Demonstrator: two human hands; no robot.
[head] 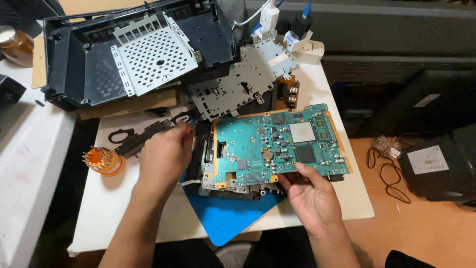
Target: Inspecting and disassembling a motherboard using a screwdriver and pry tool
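Observation:
A large teal circuit board [277, 144] with chips and a silver square part is tilted up above a dark chassis [228, 183]. My right hand [310, 193] grips the board's near edge, thumb on top. My left hand [166, 156] is closed around a small red-handled tool [187, 130] just left of the board, over the chassis edge. What the tool's tip touches is hidden by my fingers.
A black plastic casing [74, 59] with a perforated metal cage [153, 54] stands at the back left. A metal shield plate [243, 79] lies behind the board. An orange screwdriver-bit holder [103, 160] stands left. A blue mat [233, 216] overhangs the white table's [119, 208] near edge. Cables lie on the floor at right.

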